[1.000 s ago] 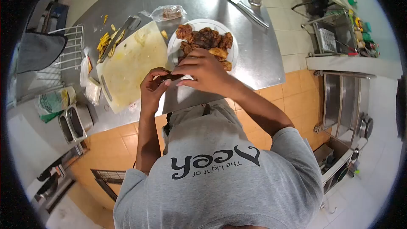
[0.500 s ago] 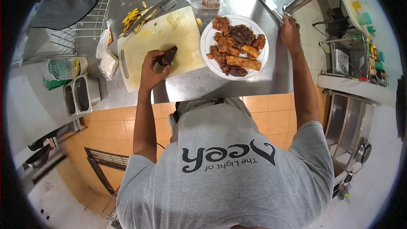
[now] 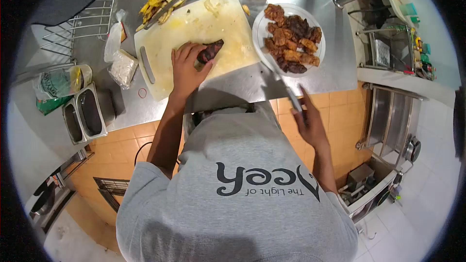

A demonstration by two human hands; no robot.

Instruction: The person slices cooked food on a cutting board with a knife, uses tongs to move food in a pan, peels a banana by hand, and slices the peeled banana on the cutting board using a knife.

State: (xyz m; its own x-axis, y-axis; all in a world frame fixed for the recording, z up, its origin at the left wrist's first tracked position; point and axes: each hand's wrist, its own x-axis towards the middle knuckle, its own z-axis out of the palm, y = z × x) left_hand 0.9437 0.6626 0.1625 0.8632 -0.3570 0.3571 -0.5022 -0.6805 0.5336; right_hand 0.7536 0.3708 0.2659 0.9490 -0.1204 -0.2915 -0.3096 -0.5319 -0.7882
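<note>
Knife [image 3: 291,97] grasped in the right hand [image 3: 310,125], blade blurred near the plate [image 3: 260,35]; left hand [image 3: 186,67] clutching the dark chunk [image 3: 210,51], down there on the board [image 3: 160,51], at the counter's [image 3: 228,87] near side!

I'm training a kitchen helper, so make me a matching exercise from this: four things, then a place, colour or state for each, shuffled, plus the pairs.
1. Knife
2. Dark food piece
3. Plate
4. Strips

A. Yellow, loosely heaped
B. Bearing browned food
C. In the right hand
D. On the cutting board, held by the left hand

Pairs: 1-C; 2-D; 3-B; 4-A
</note>
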